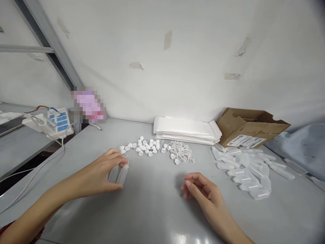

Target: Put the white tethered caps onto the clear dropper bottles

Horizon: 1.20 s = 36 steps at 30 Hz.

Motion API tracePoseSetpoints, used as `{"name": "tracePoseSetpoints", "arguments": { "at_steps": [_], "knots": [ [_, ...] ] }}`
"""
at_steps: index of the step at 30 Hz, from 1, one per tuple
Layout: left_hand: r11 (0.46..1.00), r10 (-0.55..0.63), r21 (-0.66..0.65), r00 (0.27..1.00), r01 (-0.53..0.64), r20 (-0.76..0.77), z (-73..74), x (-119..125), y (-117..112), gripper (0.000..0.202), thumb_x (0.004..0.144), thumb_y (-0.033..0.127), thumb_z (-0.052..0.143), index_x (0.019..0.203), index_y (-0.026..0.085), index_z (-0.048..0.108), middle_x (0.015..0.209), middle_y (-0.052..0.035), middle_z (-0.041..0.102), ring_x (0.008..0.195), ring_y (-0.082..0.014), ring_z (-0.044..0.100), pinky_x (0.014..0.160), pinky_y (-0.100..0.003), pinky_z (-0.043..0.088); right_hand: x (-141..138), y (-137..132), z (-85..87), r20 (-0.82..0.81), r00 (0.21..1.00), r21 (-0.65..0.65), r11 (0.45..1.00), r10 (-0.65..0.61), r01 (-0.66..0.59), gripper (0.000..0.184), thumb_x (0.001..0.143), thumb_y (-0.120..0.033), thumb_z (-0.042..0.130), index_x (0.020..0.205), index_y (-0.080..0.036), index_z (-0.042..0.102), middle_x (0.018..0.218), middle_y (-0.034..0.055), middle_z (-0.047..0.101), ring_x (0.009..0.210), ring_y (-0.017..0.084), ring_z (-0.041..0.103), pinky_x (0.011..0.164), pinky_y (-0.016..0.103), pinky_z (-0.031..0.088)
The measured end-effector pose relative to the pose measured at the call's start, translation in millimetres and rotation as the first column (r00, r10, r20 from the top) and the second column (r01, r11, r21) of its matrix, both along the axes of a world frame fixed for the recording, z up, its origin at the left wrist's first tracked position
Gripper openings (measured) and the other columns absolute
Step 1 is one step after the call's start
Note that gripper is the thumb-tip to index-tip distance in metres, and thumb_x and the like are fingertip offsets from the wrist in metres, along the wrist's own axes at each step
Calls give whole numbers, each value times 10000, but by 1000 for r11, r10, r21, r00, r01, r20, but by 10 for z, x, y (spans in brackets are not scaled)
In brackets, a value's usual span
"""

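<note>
The left hand [109,167] is gripping what look like two translucent tubes [123,175]. White caps [145,146] and tangled white cords [181,152] are lying on the table [152,210]. The right hand [203,194] is hanging loosely curled, holding nothing. A cardboard box [227,126] is bearing an illegible printed label [246,141]; more tubes [250,186] are lying before it.

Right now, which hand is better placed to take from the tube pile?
Probably the right hand: it looks empty and sits nearer the tube pile; the left hand has a tube.
</note>
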<state>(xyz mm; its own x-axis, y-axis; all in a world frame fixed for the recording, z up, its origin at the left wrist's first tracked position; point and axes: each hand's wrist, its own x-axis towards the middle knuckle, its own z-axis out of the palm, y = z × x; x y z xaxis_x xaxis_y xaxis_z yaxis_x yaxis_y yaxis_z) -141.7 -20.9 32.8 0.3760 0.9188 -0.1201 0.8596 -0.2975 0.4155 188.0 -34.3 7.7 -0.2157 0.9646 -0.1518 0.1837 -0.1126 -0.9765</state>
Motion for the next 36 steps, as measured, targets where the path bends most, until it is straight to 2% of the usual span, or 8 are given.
{"name": "tracePoseSetpoints", "arguments": {
  "at_steps": [12,16,20,24,28,32,36],
  "knots": [
    [998,-66,-2,997,66,-32,14,-116,16,355,701,278,673,1049,264,602,1096,-29,565,1099,-253,466,905,-341,428,7,-1,8,53,999,33,999,-1,0,289,871,-470,544,858,-190,616,745,25,657,637,158,590,656,296,451],
    [999,-45,16,999,45,-13,11,-178,5,376,692,302,684,1062,293,614,1144,-19,553,1131,-257,467,892,-321,446,9,3,11,65,998,30,1000,4,-6,284,874,-466,538,849,-192,610,745,22,652,634,157,590,657,296,453],
    [999,-23,-26,1000,23,12,-11,-235,-9,453,692,341,704,1132,319,597,1184,-24,546,1141,-262,479,821,-282,479,7,7,13,67,998,30,1000,6,-8,289,871,-468,539,848,-189,609,749,23,648,628,153,584,658,298,450],
    [998,-30,-50,1000,30,6,-31,-252,-22,499,710,365,709,1186,333,566,1208,-26,549,1180,-268,463,901,-323,457,7,6,6,62,998,31,1000,4,-6,297,870,-471,540,838,-184,611,739,23,642,618,151,580,648,298,451],
    [1000,-16,-12,1000,16,12,-28,-247,-55,580,698,362,723,1244,342,528,1235,-18,554,1194,-268,466,914,-334,458,6,11,-6,52,999,41,999,-7,5,298,867,-472,547,841,-183,616,732,23,648,614,152,584,638,296,457],
    [999,-21,44,1000,21,16,54,-150,-79,619,717,404,717,1287,332,485,1248,-34,541,1170,-286,485,888,-350,471,16,37,21,42,999,60,998,-33,31,297,864,-472,549,842,-184,617,738,25,654,609,155,593,639,301,463],
    [992,-75,102,996,70,46,155,189,-29,496,833,429,609,1283,299,446,1265,-51,510,1179,-276,458,866,-353,480,72,81,93,53,997,74,996,-47,44,282,866,-459,539,847,-186,609,743,26,660,611,154,591,625,297,460]
  ]
}}
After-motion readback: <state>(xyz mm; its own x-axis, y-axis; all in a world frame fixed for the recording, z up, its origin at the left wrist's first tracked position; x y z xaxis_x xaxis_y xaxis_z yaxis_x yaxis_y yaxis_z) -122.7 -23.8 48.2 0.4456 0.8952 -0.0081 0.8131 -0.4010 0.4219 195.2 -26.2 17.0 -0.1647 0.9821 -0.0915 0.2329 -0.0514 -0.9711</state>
